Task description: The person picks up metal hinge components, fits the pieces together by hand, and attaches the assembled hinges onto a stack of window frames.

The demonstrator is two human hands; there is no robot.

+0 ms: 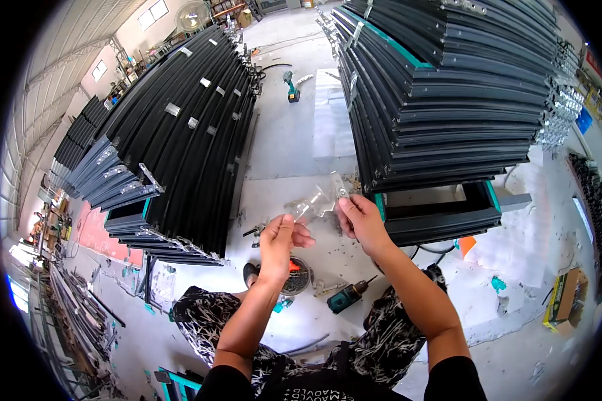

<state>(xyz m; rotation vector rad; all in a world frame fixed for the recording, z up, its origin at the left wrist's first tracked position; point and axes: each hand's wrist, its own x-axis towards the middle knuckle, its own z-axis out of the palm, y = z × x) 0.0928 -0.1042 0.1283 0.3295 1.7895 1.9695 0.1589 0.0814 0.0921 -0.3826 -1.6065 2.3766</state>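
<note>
My left hand (279, 242) is closed, its thumb and fingers pinching the near edge of a crumpled clear plastic bag (312, 204). The bag stretches toward my right hand (362, 222), which is closed on a small flat silver metal bracket (338, 181). The bracket points up and away from me, just left of the right-hand stack of frames. Its exact kind and the lower end inside my fingers are hidden. Between my legs sits a round tub (297, 281) of small dark pieces with something orange in it. A teal and black drill (347, 297) lies to its right.
Tall stacks of black metal frames stand on both sides, the left stack (187, 147) and the right stack (441, 127). Farther off on the floor stands another cordless drill (291, 87). An open yellow cardboard box (563, 301) sits at right, and long metal bars (80, 317) lie at left.
</note>
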